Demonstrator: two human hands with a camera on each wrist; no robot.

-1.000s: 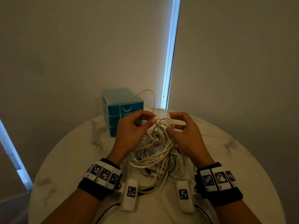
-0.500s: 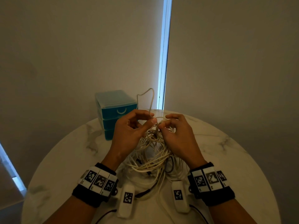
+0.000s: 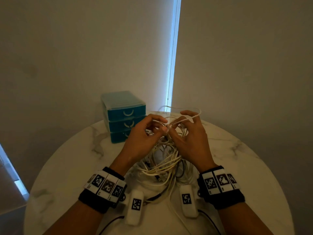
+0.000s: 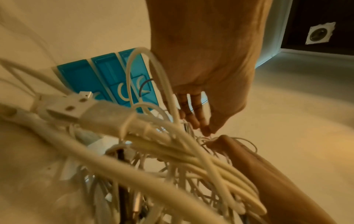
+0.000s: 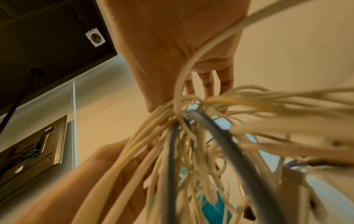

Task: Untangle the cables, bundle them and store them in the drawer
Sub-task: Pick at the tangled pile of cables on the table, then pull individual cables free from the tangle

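A tangle of white cables (image 3: 162,161) with a few dark strands lies mid-table between my hands. My left hand (image 3: 165,125) pinches a thin white strand at the top of the tangle with thumb and forefinger. My right hand (image 3: 177,122) meets it there, thumb against the same knot, with a loop of cable (image 3: 194,116) hooked over its curled fingers. In the left wrist view a white USB plug (image 4: 69,106) and cables (image 4: 182,166) hang under the left hand (image 4: 199,121). The right wrist view shows strands (image 5: 191,136) gathered at the right hand's fingers (image 5: 208,86). All three drawers of the teal drawer unit (image 3: 126,114) are closed.
The round marble table (image 3: 71,167) stands against a pale wall; its edge curves close on both sides. The drawer unit sits at the back left, just behind my left hand. A grey-blue cable (image 5: 220,136) runs through the tangle. Wrist-camera leads (image 3: 152,199) trail near the front.
My hands have closed together over the tangle. The tall loop that stood above the left hand has dropped and now lies across my right fingers.
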